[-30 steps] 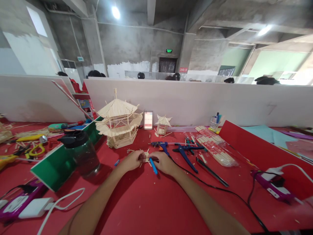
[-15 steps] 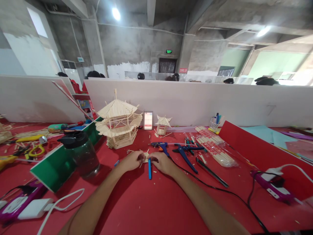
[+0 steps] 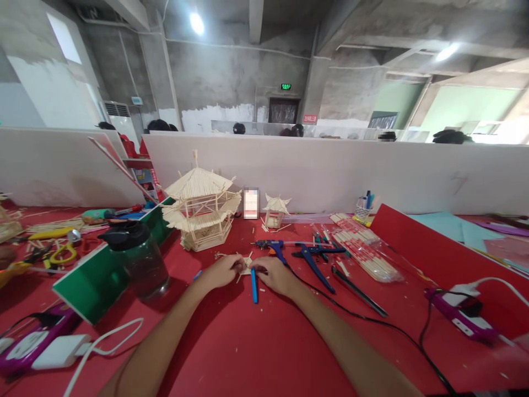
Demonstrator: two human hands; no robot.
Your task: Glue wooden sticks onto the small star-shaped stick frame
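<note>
Between my hands, low over the red table, is a small pale wooden stick piece [image 3: 247, 266] with thin sticks poking out. My left hand [image 3: 226, 272] has its fingers closed on the left side of this piece. My right hand [image 3: 273, 274] is closed at its right side, and a slim blue pen-like tool [image 3: 254, 288] hangs from its fingertips towards me. The tool's upper end is hidden by the fingers. A short blue piece [image 3: 198, 274] lies beside my left wrist. Wood scraps are scattered nearby.
A large stick pavilion [image 3: 202, 212] and a small one [image 3: 276, 211] stand behind. A glue gun [image 3: 273, 247], blue cutters [image 3: 314, 264] and bagged sticks [image 3: 367, 251] lie right. A water bottle [image 3: 138, 264] stands left, by a green divider [image 3: 95, 289]. A black cable [image 3: 351, 314] crosses right.
My hands, the stick piece and the blue tool stay almost in place. At the far left edge, another person's hand has come into view by the yellow tool.
</note>
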